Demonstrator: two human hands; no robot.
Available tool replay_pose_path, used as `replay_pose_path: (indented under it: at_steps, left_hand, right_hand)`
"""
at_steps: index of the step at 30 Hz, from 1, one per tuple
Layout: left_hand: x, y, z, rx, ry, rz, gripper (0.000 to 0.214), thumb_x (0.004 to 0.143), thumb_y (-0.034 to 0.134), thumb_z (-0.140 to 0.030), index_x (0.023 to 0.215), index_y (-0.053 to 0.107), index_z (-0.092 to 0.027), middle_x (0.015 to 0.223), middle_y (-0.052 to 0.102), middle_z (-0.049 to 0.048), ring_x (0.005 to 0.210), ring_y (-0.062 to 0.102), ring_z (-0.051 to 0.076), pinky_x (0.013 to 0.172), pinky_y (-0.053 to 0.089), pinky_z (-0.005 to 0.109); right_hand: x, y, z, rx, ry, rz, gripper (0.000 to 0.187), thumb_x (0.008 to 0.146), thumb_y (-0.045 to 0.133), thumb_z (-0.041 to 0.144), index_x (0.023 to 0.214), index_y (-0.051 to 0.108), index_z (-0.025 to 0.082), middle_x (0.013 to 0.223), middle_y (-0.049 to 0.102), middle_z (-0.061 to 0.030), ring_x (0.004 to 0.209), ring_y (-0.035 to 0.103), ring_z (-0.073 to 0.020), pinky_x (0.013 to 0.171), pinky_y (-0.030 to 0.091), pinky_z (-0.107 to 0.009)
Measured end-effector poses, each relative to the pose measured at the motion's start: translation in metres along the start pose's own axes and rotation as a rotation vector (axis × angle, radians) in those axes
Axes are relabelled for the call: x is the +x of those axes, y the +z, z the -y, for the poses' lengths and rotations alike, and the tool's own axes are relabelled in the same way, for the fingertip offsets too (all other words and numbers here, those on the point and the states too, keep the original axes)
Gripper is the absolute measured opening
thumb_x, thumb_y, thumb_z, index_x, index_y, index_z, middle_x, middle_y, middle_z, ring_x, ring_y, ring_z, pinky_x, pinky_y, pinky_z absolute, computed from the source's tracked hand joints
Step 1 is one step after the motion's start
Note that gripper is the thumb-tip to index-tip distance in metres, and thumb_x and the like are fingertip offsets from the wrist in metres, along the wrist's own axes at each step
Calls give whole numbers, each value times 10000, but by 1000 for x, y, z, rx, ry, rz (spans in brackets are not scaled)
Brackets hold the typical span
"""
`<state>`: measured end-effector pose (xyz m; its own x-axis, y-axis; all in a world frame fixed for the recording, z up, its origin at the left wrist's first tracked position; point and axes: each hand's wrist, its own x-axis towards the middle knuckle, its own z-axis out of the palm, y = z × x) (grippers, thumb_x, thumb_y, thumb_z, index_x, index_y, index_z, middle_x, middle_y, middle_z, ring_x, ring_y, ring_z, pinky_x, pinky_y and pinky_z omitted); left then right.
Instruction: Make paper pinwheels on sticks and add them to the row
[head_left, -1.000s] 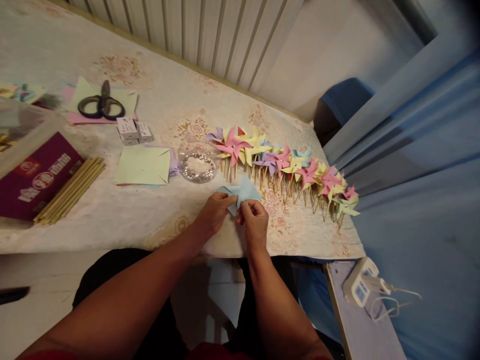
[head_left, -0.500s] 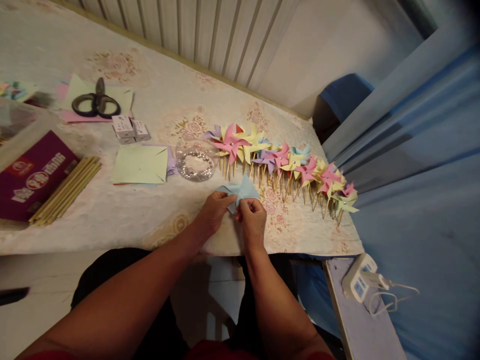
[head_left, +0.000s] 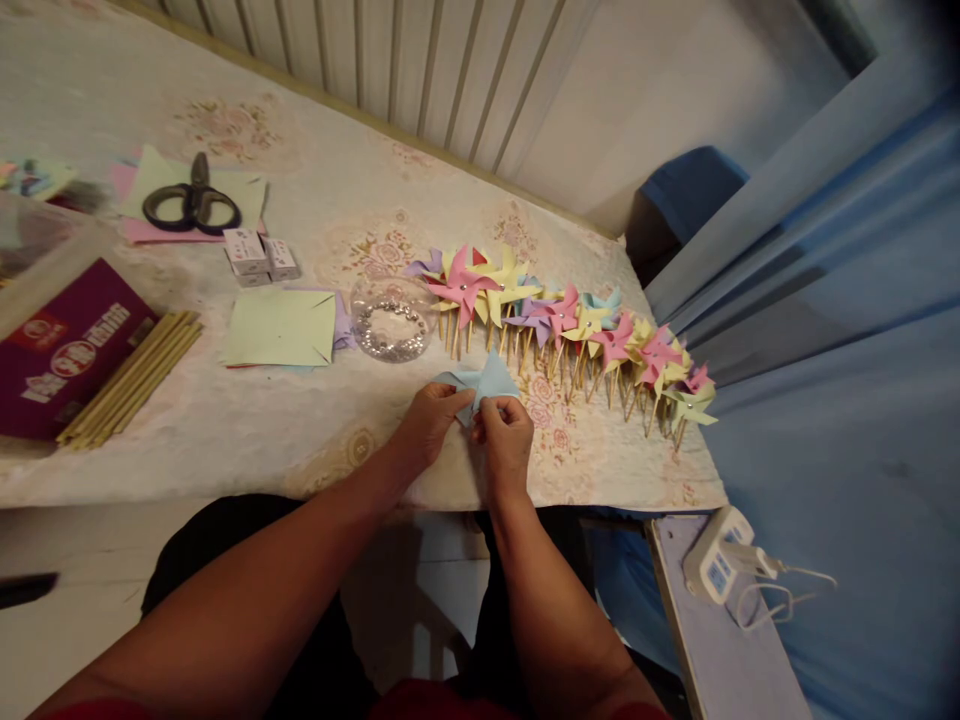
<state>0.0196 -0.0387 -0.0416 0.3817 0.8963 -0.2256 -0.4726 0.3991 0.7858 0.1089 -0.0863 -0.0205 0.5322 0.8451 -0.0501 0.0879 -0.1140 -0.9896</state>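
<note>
A light blue paper pinwheel (head_left: 495, 378), partly folded, is held over the front of the table between both my hands. My left hand (head_left: 433, 420) pinches its left side, thumb stretched toward the middle. On the right side of the paper, my right hand (head_left: 505, 430) is closed with its fingertips near the centre; whether a small pin is between them is hidden. Just behind my hands stands a round clear dish (head_left: 394, 345) with small shiny metal pieces in it. To its left lies a stack of cut pale green paper squares (head_left: 279, 330).
A row of finished pinwheels (head_left: 562, 318) on sticks spans the right side. Black-handled scissors (head_left: 196, 205) lie on coloured paper behind small white boxes (head_left: 259, 255). Wooden sticks (head_left: 131, 385) rest by a purple box (head_left: 71, 350) at left. A power strip (head_left: 716, 560) sits lower right.
Hardly anything differs. My hands keep the same grip on the blue paper, with only a very slight shift of the view.
</note>
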Motion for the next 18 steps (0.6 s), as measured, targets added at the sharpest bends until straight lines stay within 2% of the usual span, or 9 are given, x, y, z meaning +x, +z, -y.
replay_pose_path:
  at_steps: [7, 18]
  left_hand:
    - [1, -2, 3, 19, 14, 9, 137, 698, 703, -304, 691, 667, -172, 658, 640, -6, 606, 562, 129, 617, 457, 258]
    - [0, 0, 0, 50, 0, -42, 115, 682, 695, -280, 685, 664, -169, 639, 621, -16, 616, 554, 129, 619, 441, 247]
  right_hand:
    - [0, 0, 0, -36, 2, -22, 186, 765, 609, 334, 638, 535, 220, 487, 527, 64, 450, 475, -114, 477, 375, -247]
    - [0, 0, -2, -89, -19, -35, 174, 772, 613, 327, 650, 557, 218, 508, 520, 70, 475, 485, -118, 511, 398, -251]
